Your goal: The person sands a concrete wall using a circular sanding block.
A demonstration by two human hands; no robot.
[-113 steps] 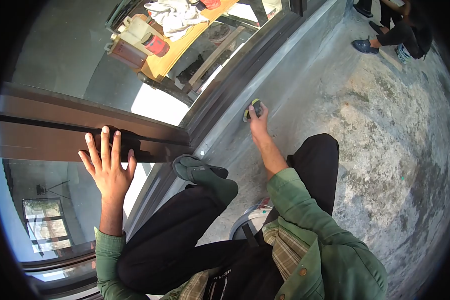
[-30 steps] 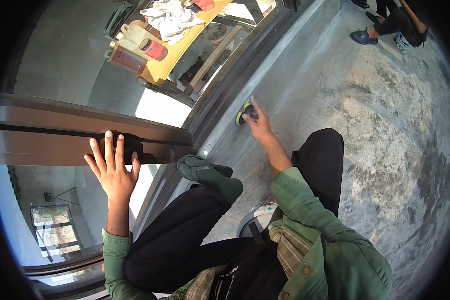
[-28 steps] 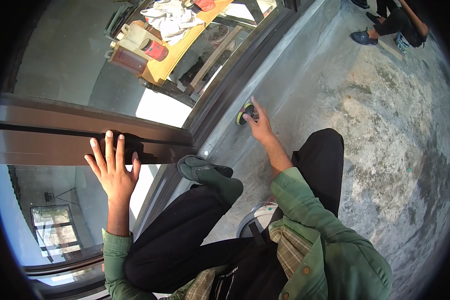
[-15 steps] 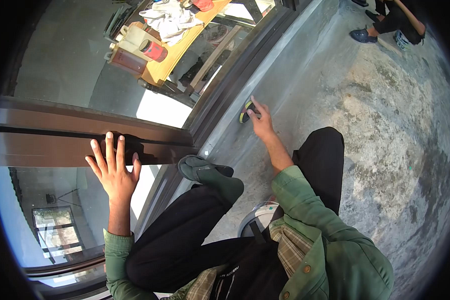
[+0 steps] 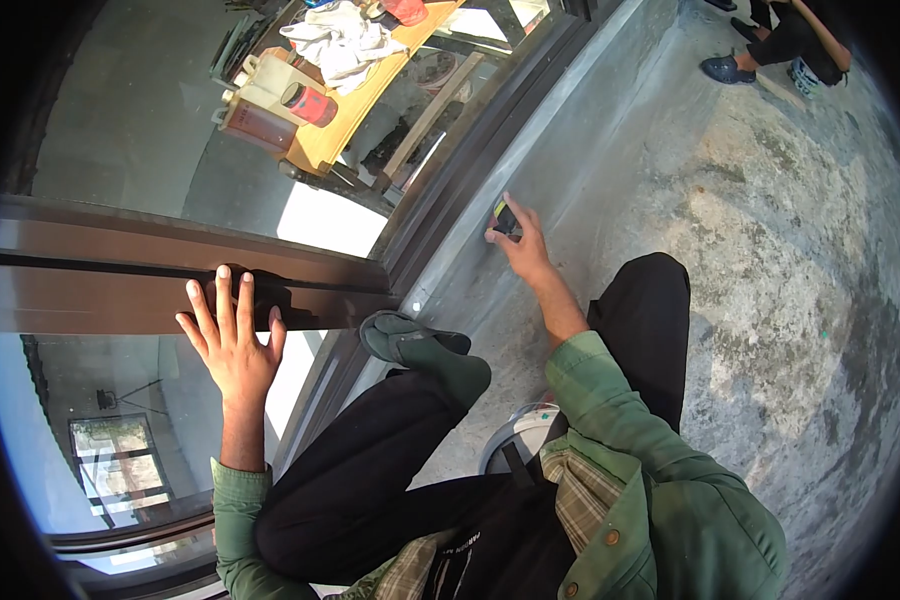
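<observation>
My left hand point(image 5: 236, 350) lies with fingers spread against the brown metal frame point(image 5: 120, 290) of a glass door or window. Its fingertips rest on the brown bar beside a dark slot and a shadow. Out ahead, over the floor by the base of the frame, my right hand point(image 5: 526, 245) pinches a small black-and-yellow object point(image 5: 505, 220) between thumb and fingers. Its exact kind is too small to make out. My foot in a grey slipper point(image 5: 395, 338) stands close to the frame's corner.
Behind the glass, a wooden table point(image 5: 370, 100) carries plastic jugs point(image 5: 260, 120), a red jar point(image 5: 308, 104) and a white cloth point(image 5: 342, 45). A bucket point(image 5: 520, 440) is under me. Another person point(image 5: 770, 45) sits at the far right on the rough concrete floor point(image 5: 760, 280).
The black-and-yellow object has turned in my right hand, and the fingers have shifted around it. My left hand stays on the frame, almost unmoved.
</observation>
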